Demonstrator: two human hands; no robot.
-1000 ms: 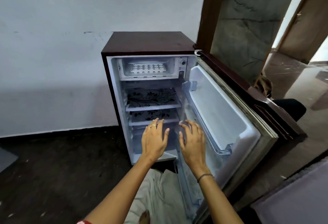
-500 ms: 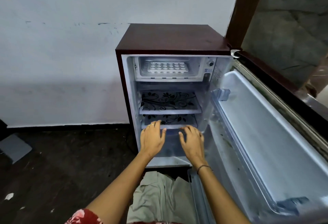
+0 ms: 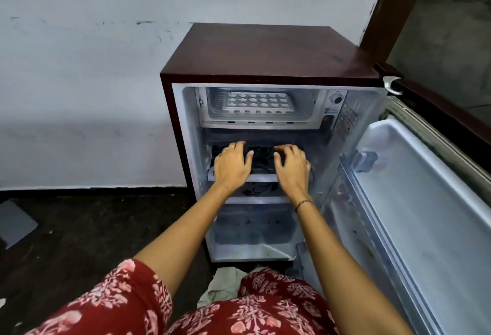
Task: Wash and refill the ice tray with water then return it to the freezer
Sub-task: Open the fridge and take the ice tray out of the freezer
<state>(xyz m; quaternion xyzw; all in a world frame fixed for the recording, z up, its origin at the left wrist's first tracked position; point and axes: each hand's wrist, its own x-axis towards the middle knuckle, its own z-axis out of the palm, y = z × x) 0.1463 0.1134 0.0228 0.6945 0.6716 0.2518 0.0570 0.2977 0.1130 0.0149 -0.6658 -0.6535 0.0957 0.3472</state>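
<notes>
A small maroon fridge stands open against the white wall. In its top freezer compartment lies a white ice tray with several round cells. My left hand and my right hand are side by side over the upper patterned shelf, below the freezer compartment. Both hands are palm down with fingers spread and hold nothing. Neither hand touches the ice tray.
The fridge door hangs wide open to the right, with white inner racks. A second patterned shelf and a clear drawer sit lower inside. A wooden door frame rises behind. The floor is dark.
Both hands have risen from the lower shelf level to the upper shelf, closer to the freezer compartment. The view has moved nearer to the fridge.
</notes>
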